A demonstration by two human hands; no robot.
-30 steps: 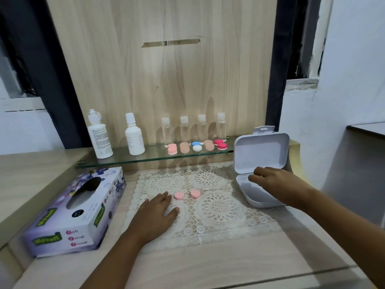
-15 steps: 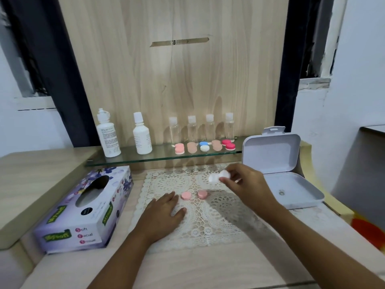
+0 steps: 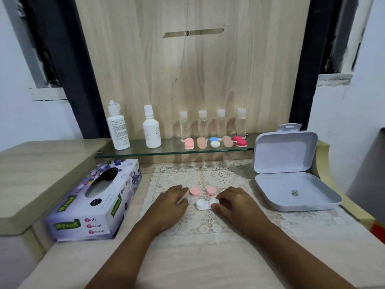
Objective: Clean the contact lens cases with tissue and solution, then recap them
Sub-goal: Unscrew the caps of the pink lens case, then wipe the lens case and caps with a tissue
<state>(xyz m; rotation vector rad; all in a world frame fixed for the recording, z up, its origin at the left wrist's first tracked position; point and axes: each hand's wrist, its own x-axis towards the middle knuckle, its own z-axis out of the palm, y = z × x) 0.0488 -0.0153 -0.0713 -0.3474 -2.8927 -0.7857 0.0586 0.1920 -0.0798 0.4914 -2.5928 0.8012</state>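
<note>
**White case on the mat**

The left hand lies flat on the lace mat. The right hand pinches the white lens case, which sits on the mat between both hands. Two pink caps lie just behind. Bottles stand on the glass shelf.

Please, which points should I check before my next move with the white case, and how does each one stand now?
1. Case on mat: ok.
2. Right hand pinches case: ok.
3. Pink caps off, beside case: ok.
4. Tissue in hand: not ok; left hand flat on mat, box beside it.
5. Solution in hand: not ok; bottles stand on shelf.
6. Case clean inside: cannot tell.
</note>
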